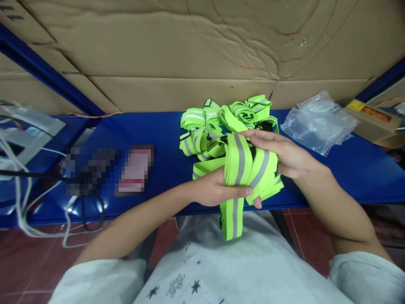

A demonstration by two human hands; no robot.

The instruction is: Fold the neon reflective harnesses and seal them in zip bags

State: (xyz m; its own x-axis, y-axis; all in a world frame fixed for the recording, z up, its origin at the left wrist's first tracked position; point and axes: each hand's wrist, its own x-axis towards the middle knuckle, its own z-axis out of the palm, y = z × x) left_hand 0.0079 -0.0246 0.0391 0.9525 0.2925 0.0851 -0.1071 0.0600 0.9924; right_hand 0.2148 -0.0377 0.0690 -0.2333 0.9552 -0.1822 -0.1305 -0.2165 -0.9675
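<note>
Between my two hands is a folded bundle of neon-yellow reflective straps [240, 162], each with a grey stripe down its middle. My left hand [215, 190] grips the bundle from the left, its thumb lying across the front. From the right, my right hand [275, 150] closes around the upper and far side; some of its fingers are hidden behind the straps. One strap end hangs below my left hand, over the table's front edge. Just beyond my hands lies a pile of similar rolled straps [196, 118] with black buckles.
Clear plastic bags [322, 120] lie to the right on the blue table [167, 131], near an open cardboard box [373, 122]. Two blurred flat items, one a reddish rectangle [136, 169], lie left, near white cables [20, 202]. Cardboard sheeting [158, 46] stands behind.
</note>
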